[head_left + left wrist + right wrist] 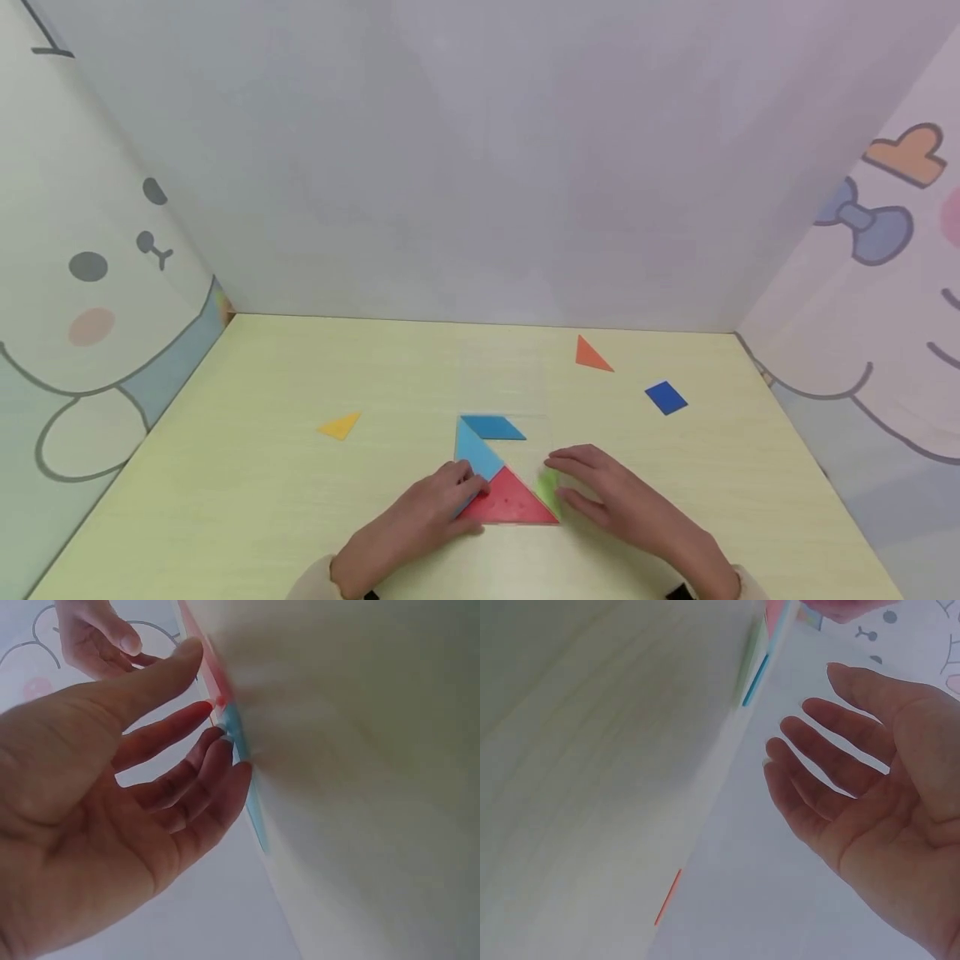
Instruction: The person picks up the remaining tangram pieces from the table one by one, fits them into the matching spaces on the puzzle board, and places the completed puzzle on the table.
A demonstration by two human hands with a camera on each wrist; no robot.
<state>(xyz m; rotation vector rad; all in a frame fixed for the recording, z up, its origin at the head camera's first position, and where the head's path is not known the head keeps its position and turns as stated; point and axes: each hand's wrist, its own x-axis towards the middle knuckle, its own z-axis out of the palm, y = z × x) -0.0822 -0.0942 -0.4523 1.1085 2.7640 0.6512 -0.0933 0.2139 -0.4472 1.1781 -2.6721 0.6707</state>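
Flat tangram pieces lie together on a clear tray (536, 446): a red triangle (521, 502), a light blue triangle (471, 450), a blue parallelogram (493, 428) and a green piece (549, 490). My left hand (427, 515) has its loosely bent fingers at the left part of the red and light blue triangles; it covers their lower left corner. In the left wrist view, fingertips (238, 776) come right to the light blue edge. My right hand (618, 504) hovers around the green piece and partly hides it. The right wrist view shows that palm (900, 817) holding nothing, fingers gently curved.
A yellow triangle (341, 426) lies to the left. At the right are an orange triangle (592, 356) and a dark blue square (666, 398). A faint clear panel (502, 375) extends behind the pieces. Pale walls enclose the table (225, 500) at the back and sides.
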